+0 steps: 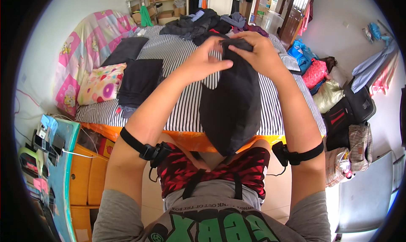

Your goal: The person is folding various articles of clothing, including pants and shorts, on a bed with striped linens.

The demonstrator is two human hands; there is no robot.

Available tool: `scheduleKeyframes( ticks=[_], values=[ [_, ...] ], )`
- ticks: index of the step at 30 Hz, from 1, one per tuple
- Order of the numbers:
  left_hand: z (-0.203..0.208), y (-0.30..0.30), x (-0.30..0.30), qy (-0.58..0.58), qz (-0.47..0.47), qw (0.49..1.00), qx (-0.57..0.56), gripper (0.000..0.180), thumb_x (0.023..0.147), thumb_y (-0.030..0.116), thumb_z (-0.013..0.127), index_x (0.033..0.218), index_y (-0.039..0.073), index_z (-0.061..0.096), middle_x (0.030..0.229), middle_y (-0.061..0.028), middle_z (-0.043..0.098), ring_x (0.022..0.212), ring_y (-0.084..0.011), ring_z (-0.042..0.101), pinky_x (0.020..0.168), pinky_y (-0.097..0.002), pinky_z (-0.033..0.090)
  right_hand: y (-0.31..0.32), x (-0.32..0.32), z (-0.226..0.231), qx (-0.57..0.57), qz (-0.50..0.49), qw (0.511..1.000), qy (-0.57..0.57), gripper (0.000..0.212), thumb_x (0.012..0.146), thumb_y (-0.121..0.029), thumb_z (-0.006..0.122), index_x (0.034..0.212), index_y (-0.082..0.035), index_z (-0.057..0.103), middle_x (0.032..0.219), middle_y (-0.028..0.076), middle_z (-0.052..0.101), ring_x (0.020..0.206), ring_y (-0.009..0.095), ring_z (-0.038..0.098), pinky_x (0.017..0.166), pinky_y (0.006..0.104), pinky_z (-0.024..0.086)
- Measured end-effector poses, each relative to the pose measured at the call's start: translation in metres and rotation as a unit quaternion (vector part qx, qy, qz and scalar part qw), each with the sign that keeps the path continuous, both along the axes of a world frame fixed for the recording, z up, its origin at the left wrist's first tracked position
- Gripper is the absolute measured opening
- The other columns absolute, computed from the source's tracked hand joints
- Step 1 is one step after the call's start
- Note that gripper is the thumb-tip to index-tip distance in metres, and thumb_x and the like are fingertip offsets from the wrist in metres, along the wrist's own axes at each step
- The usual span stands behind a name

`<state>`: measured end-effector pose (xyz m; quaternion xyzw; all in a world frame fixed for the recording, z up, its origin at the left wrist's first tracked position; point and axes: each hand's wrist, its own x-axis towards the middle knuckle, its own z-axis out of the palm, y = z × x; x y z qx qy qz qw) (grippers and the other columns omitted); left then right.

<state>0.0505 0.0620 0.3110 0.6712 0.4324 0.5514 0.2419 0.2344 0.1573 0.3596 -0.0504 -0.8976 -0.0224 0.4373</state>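
Observation:
A long black garment (230, 102) hangs in front of me over the edge of the striped bed, its lower end reaching down toward my lap. My right hand (258, 53) is closed on its bunched upper end, thumb pressed against the cloth. Beside the same end, my left hand (207, 62) has its thumb and fingers spread apart; the fingertips touch the upper left edge and are partly blurred. Just beyond both hands lies a heap of dark clothes (190, 24). Two flat dark folded garments, one nearer (139, 81) and one farther (125, 51), rest on the bed's left side.
The bed's striped sheet (186, 100) spreads under the garment. A patterned pillow (101, 83) and a pink-and-white cover (91, 43) line its left side. A blue-edged desk (63, 170) stands at the near left. Bags (317, 72) and a grey chair (366, 195) stand right.

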Motion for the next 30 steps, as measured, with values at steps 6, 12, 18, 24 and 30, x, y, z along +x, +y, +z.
scheduleKeyframes(
  ticks=[6, 12, 18, 24, 30],
  values=[
    [-0.059, 0.002, -0.021, 0.243, -0.069, 0.933, -0.257, 0.043, 0.078, 0.025, 0.076, 0.11, -0.003, 0.065, 0.104, -0.0153, 0.069, 0.097, -0.0214, 0.065, 0.086, -0.0328, 0.048, 0.013, 0.024, 0.017, -0.246, 0.053, 0.965, 0.079, 0.024, 0.088, -0.017, 0.068, 0.101, 0.003, 0.067, 0.078, 0.007, 0.069, 0.069, 0.011, 0.06, 0.066, 0.0277, 0.049],
    [-0.072, 0.008, -0.063, 0.347, 0.026, 0.906, -0.242, 0.044, 0.078, 0.024, 0.074, 0.11, -0.004, 0.064, 0.101, -0.0198, 0.069, 0.091, -0.028, 0.066, 0.083, -0.0345, 0.049, 0.044, 0.059, 0.017, -0.28, -0.066, 0.948, 0.135, 0.023, 0.092, -0.02, 0.064, 0.094, 0.003, 0.067, 0.066, -0.002, 0.059, 0.06, 0.003, 0.05, 0.054, 0.0236, 0.041],
    [-0.048, 0.003, -0.111, 0.034, 0.078, 0.975, -0.203, 0.018, 0.092, 0.012, 0.061, 0.105, -0.001, 0.061, 0.097, -0.0036, 0.067, 0.088, -0.0113, 0.061, 0.081, -0.0247, 0.048, 0.076, 0.087, 0.009, -0.427, -0.075, 0.878, 0.202, 0.032, 0.096, -0.029, 0.06, 0.099, 0.003, 0.067, 0.081, -0.002, 0.065, 0.072, 0.005, 0.056, 0.066, 0.0217, 0.046],
    [0.013, -0.008, -0.138, 0.25, 0.338, 0.905, 0.074, 0.03, 0.091, 0.028, 0.064, 0.101, 0.001, 0.055, 0.082, -0.0183, 0.062, 0.068, -0.0261, 0.057, 0.066, -0.0351, 0.046, 0.094, 0.093, 0.003, -0.443, -0.099, 0.878, 0.152, 0.037, 0.095, -0.033, 0.061, 0.105, 0.002, 0.066, 0.088, 0.0, 0.065, 0.077, 0.007, 0.057, 0.071, 0.0226, 0.047],
    [0.065, -0.043, -0.15, 0.164, 0.174, 0.969, -0.067, 0.031, 0.082, 0.021, 0.075, 0.098, 0.003, 0.056, 0.08, -0.0067, 0.066, 0.073, -0.0131, 0.059, 0.068, -0.0308, 0.048, 0.114, 0.103, 0.016, -0.425, -0.113, 0.878, 0.187, 0.038, 0.095, -0.034, 0.061, 0.104, 0.003, 0.066, 0.088, 0.001, 0.065, 0.077, 0.008, 0.057, 0.07, 0.0238, 0.048]
  ],
)
